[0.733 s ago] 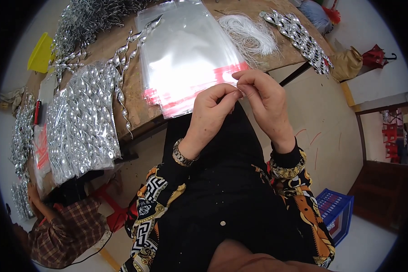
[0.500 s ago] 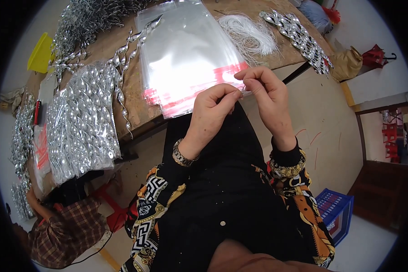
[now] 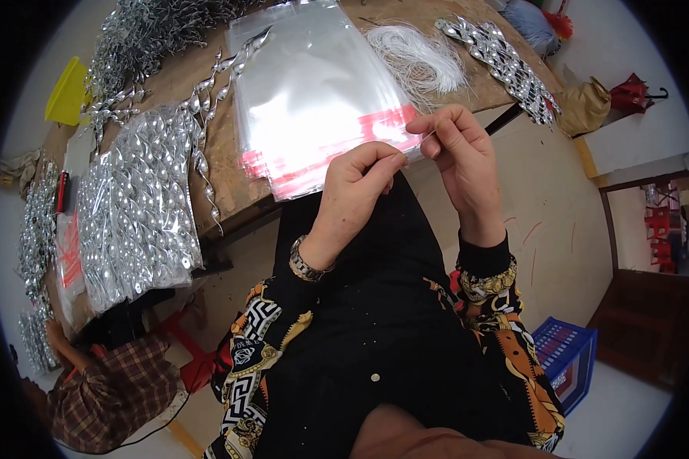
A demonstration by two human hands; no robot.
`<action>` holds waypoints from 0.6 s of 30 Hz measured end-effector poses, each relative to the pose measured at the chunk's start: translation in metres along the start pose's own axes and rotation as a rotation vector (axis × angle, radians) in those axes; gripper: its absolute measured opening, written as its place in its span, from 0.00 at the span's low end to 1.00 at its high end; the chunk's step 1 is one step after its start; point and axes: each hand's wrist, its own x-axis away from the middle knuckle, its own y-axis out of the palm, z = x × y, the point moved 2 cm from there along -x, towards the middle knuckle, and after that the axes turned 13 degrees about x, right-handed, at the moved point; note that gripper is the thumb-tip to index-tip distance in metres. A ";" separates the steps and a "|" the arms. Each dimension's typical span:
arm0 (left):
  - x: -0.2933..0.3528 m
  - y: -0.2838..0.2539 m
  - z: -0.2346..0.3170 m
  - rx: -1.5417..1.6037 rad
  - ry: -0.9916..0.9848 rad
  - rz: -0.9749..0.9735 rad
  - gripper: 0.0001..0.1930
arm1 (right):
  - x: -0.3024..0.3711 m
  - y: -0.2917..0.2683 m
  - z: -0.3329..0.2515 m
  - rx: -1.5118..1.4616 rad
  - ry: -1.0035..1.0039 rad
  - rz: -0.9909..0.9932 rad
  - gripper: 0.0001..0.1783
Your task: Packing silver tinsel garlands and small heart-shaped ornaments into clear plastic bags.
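Note:
Both my hands are held up in front of the table's near edge, at the lower right of the clear bags. My left hand (image 3: 360, 182) is closed, thumb and forefinger pinched together. Just right of it and a little higher, my right hand (image 3: 465, 161) is closed too, its fingertips pinching a thin white string (image 3: 427, 137). The strand runs down toward the left fingertips, too fine to follow all the way. Behind the hands lies a stack of clear plastic bags (image 3: 306, 84) with red-printed lower edges. A bundle of white strings (image 3: 425, 60) rests right of the bags.
Silver twisted ornaments (image 3: 142, 199) in clear bags lie at left, with loose silver spirals (image 3: 203, 164) beside them. More ornaments (image 3: 505, 69) lie far right. A yellow container (image 3: 67, 92) is far left. A person in a plaid shirt (image 3: 122, 394) works at lower left. A blue crate (image 3: 565, 356) stands right.
My right hand has moved slightly right and away from my left, its fingers curling in more. My left hand has barely moved and keeps its pinch.

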 end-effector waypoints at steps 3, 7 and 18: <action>0.000 0.000 0.001 -0.004 -0.010 -0.004 0.08 | -0.001 -0.001 0.000 -0.127 0.002 0.010 0.06; 0.001 0.000 0.000 -0.020 0.026 -0.014 0.07 | -0.002 -0.006 0.002 -0.215 0.000 0.069 0.07; 0.001 -0.002 0.008 -0.075 -0.007 -0.106 0.06 | -0.019 -0.046 -0.017 -0.201 -0.157 0.181 0.05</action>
